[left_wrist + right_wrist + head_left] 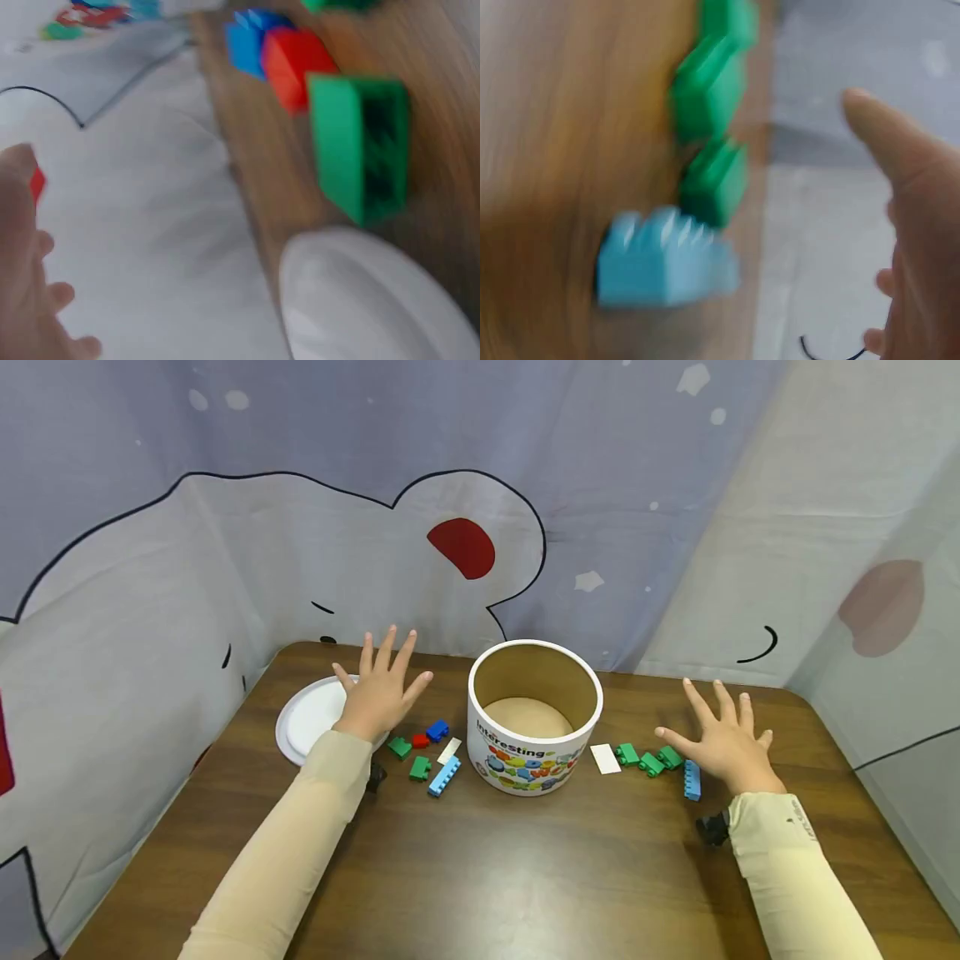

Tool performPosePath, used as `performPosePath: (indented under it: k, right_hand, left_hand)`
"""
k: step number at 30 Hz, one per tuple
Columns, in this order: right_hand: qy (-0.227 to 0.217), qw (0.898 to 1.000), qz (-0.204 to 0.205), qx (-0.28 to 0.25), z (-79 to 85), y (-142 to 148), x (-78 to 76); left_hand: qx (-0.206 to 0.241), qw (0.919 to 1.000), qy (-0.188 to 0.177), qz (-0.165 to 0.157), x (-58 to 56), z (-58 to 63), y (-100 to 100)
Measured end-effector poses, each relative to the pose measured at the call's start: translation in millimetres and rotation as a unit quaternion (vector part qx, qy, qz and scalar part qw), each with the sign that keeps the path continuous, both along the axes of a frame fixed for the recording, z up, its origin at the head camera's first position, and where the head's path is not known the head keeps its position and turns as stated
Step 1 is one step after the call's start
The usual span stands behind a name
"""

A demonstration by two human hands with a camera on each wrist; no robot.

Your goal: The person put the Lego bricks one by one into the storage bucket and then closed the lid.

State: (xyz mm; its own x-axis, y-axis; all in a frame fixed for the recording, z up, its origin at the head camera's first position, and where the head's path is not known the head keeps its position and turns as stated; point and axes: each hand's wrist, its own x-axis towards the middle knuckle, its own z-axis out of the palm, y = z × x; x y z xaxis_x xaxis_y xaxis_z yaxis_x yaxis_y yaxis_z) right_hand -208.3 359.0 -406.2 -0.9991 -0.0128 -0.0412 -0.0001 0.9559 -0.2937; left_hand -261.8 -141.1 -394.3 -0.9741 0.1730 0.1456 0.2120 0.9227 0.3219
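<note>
My left hand (377, 695), fingers spread and straight, hovers above the table by a white round lid (311, 718) and holds nothing. Close to it lie a green block (400, 747), a red block (421, 741), a dark blue block (437, 731), another green block (420, 768) and a long light blue block (445, 777). On the right, my right hand (726, 745) is also spread and empty, near a light blue block (692, 780) and several green blocks (651, 765). In the right wrist view the light blue block (667, 262) is blurred.
Between the hands stands an open round tub (528, 760) with a white rim and printed label; its tan floor shows. White cards lie on either side of it, one card (605, 758) to the right. A printed curtain (337, 552) hangs behind the wooden table (525, 877).
</note>
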Motion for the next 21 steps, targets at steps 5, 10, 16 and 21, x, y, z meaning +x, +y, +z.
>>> performPosePath:
  k: [5, 10, 16, 21]
  right_hand:
    - [0.021, 0.998, 0.017, -0.064, 7.3, -12.7, 15.6]
    - [0.015, 0.992, 0.008, -0.124, 14.9, -15.8, 30.5]
    - [0.012, 0.991, -0.015, -0.132, 11.5, -8.1, 45.1]
    - [-0.015, 0.991, -0.026, -0.127, 2.2, -2.5, 48.8]
  left_hand:
    - [0.061, 0.9927, 0.089, -0.054, 20.5, 3.5, 17.3]
    - [0.078, 0.9846, 0.118, -0.103, 43.6, 2.1, 36.1]
    - [0.081, 0.9838, 0.106, -0.119, 65.1, 1.2, 52.5]
    - [0.075, 0.9830, 0.112, -0.125, 73.1, 0.5, 56.5]
